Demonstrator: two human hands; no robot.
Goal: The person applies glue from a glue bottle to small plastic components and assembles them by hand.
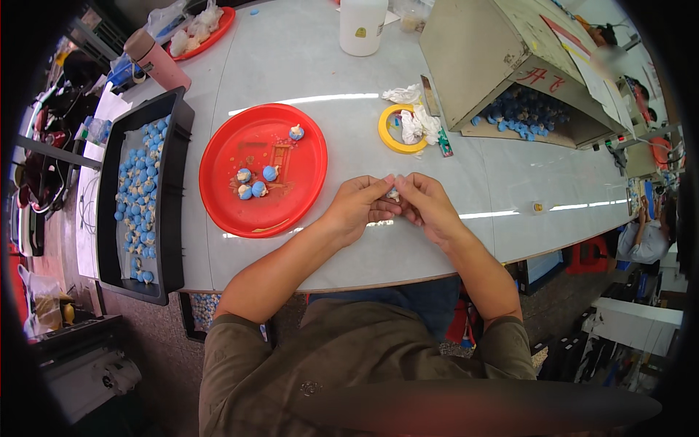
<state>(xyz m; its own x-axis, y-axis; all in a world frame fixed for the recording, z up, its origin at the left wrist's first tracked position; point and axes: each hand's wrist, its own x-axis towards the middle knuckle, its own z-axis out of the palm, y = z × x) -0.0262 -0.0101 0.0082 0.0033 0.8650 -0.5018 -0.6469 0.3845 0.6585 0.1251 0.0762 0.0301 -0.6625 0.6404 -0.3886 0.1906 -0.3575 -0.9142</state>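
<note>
Over the grey table, my left hand (358, 207) and my right hand (432, 207) meet, both closed on one small blue-and-cream figure (394, 194). Thumbs and fingertips hide most of it. To the left of my hands lies a round red plate (291, 207). On the plate sit several like figures, among them a blue one (271, 173) in a loose group and a single one (296, 132) near the far rim.
A black tray (176, 211) full of blue figures stands at the left. Yellow tape (386, 138) and crumpled tissue (412, 125) lie beyond my hands. A metal box (473, 65) with blue pieces inside, a white bottle (362, 29) and a pink flask (160, 62) stand farther back.
</note>
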